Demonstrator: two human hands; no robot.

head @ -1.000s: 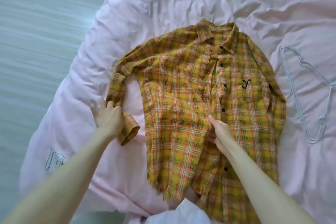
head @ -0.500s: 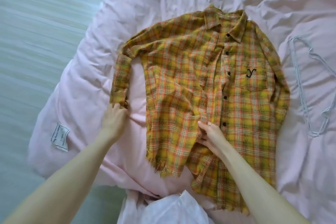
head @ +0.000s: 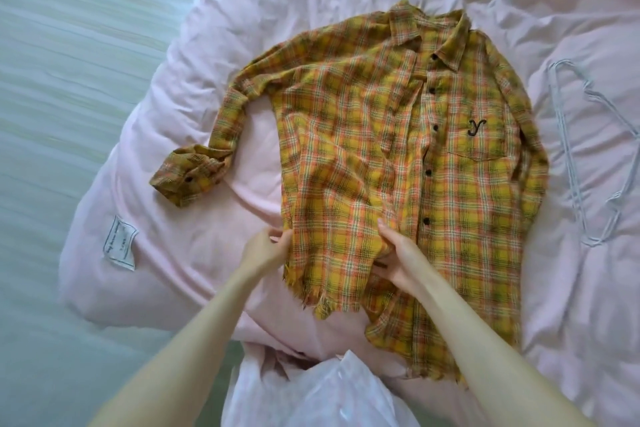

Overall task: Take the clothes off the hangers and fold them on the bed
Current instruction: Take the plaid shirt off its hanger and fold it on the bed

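— Where is the shirt [head: 398, 156] laid?
— On the duvet [head: 173, 201], at centre.
— And the hanger [head: 588, 156]?
— At three o'clock of it, apart. A plastic bag [head: 322, 395] is found at six o'clock.

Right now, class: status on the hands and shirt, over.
Left hand and right hand pinch the plaid shirt's front panel. Shirt unfolded on bed. Hanger lies clear.

Just 1 camera here, worn on the person's head, looking steeply down over the bed [head: 194, 156] from its foot edge. It's close, bed filling most of frame, floor [head: 69, 45] left of the bed.
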